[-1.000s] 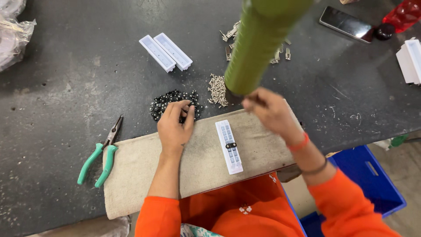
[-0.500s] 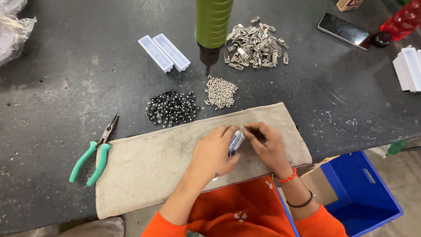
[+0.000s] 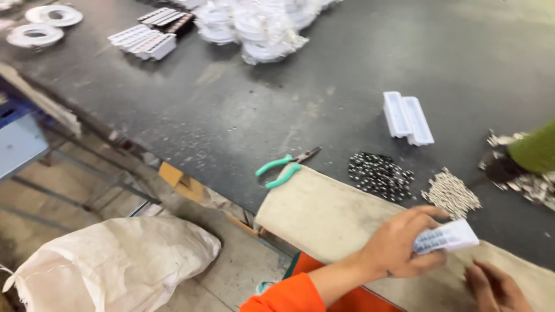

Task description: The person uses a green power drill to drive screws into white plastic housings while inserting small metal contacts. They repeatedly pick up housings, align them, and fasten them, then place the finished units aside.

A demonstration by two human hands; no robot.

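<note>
My left hand (image 3: 400, 244) grips a small white rectangular plastic part (image 3: 446, 237) above the beige cloth mat (image 3: 324, 216) at the table's near edge. My right hand (image 3: 495, 286) rests on the mat just right of it, fingers curled, only partly in view at the bottom edge; whether it holds anything is hidden. A pile of small black parts (image 3: 380, 174) and a pile of small silver parts (image 3: 451, 194) lie just beyond the mat.
Green-handled pliers (image 3: 282, 169) lie at the mat's left corner. Two white trays (image 3: 407, 118) sit farther back, and a green hanging tool (image 3: 535, 152) is at right. White tape rolls (image 3: 254, 26) lie at the far side. A large white sack (image 3: 110, 260) sits on the floor.
The view has swung left and down toward the floor and sack. My left hand has lifted the white part off the mat; my right hand has dropped lower right.
</note>
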